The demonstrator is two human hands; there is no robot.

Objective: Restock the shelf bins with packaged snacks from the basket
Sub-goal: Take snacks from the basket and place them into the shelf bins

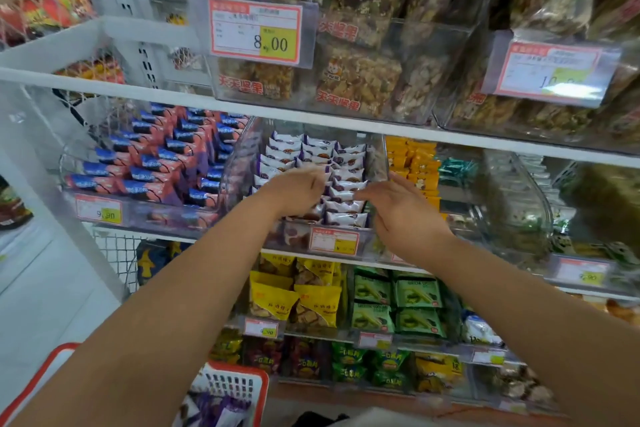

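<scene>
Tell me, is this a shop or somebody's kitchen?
Most likely a snack shop: price tags hang on clear shelf bins packed with wrapped snacks, and a red shopping basket sits below.

One head-worn view looks forward and slightly down, close to the clear shelf bins [311,163] at arm's reach.

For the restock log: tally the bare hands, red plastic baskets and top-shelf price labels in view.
Bare hands: 2, left hand and right hand
Red plastic basket: 1
Red-bordered paper price labels on the top shelf: 2
Total: 5
</scene>
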